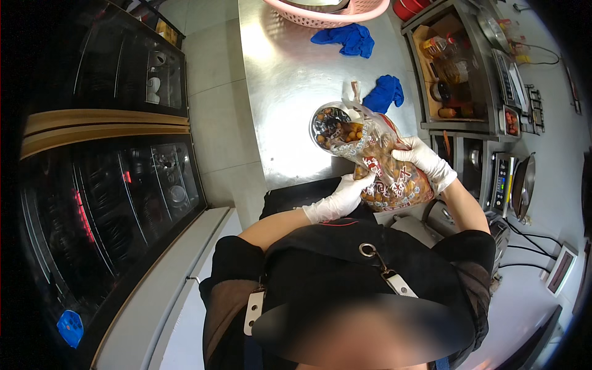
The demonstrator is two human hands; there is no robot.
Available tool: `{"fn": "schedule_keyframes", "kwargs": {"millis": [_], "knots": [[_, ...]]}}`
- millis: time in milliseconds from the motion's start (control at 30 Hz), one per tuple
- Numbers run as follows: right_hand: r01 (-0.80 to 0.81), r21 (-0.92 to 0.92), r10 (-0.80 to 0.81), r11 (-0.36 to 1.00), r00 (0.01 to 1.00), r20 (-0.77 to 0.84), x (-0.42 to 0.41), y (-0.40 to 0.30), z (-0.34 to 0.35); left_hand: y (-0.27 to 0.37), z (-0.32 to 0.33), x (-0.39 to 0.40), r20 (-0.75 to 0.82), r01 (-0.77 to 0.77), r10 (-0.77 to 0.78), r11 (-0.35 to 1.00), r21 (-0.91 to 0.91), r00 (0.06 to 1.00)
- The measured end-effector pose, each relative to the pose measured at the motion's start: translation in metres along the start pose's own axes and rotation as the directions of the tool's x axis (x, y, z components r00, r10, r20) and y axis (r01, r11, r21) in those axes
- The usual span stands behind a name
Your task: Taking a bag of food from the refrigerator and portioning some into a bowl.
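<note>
A large clear plastic bag (393, 171) with red and white printing is full of small round brown food pieces. Its open mouth tilts over a round metal bowl (314, 118), and several of the brown balls (354, 134) sit at that mouth. More balls lie inside the bowl, which stands on the steel table (291, 78). In a white glove, my left hand (344, 194) grips the near left side of the bag. My right hand (423, 159), also gloved in white, holds the bag's right side higher up.
Two crumpled blue cloths (349, 39) (384, 94) lie on the table. A pink plastic basket (314, 18) stands at its far end. Along the right is a shelf unit (453, 125) with oil bottles (434, 46). Dark glass-door cabinets (129, 185) line the left.
</note>
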State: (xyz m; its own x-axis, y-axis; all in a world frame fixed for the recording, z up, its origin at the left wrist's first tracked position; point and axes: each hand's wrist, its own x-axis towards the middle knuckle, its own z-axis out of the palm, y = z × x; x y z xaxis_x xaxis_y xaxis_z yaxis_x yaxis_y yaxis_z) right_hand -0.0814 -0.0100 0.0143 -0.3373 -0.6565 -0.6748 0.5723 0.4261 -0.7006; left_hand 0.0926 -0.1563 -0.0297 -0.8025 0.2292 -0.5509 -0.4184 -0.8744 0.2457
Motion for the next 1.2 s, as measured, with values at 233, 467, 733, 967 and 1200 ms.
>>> {"fn": "schedule_keyframes", "kwargs": {"millis": [233, 467, 733, 967, 1200], "knots": [[-0.130, 0.209, 0.127, 0.969, 0.991, 0.029, -0.004, -0.008, 0.001, -0.002, -0.002, 0.002, 0.075, -0.010, 0.009, 1.000, 0.015, 0.997], [-0.004, -0.271, 0.073, 0.962, 0.967, 0.246, 0.000, -0.017, -0.005, 0.004, 0.003, 0.000, -0.022, -0.004, 0.007, 0.990, 0.140, 1.000], [-0.100, -0.054, 0.103, 0.993, 0.993, 0.052, -0.002, -0.024, 0.010, 0.010, 0.010, 0.000, -0.055, -0.037, 0.037, 0.999, 0.007, 0.998], [-0.151, -0.087, 0.159, 0.985, 0.982, 0.098, 0.004, -0.027, 0.001, 0.016, 0.014, -0.001, -0.041, -0.105, 0.101, 0.985, -0.136, 0.994], [-0.177, 0.013, 0.174, 0.984, 0.976, 0.128, 0.006, -0.024, -0.002, 0.025, 0.020, -0.009, 0.018, 0.034, -0.030, 0.966, -0.257, 0.999]]}}
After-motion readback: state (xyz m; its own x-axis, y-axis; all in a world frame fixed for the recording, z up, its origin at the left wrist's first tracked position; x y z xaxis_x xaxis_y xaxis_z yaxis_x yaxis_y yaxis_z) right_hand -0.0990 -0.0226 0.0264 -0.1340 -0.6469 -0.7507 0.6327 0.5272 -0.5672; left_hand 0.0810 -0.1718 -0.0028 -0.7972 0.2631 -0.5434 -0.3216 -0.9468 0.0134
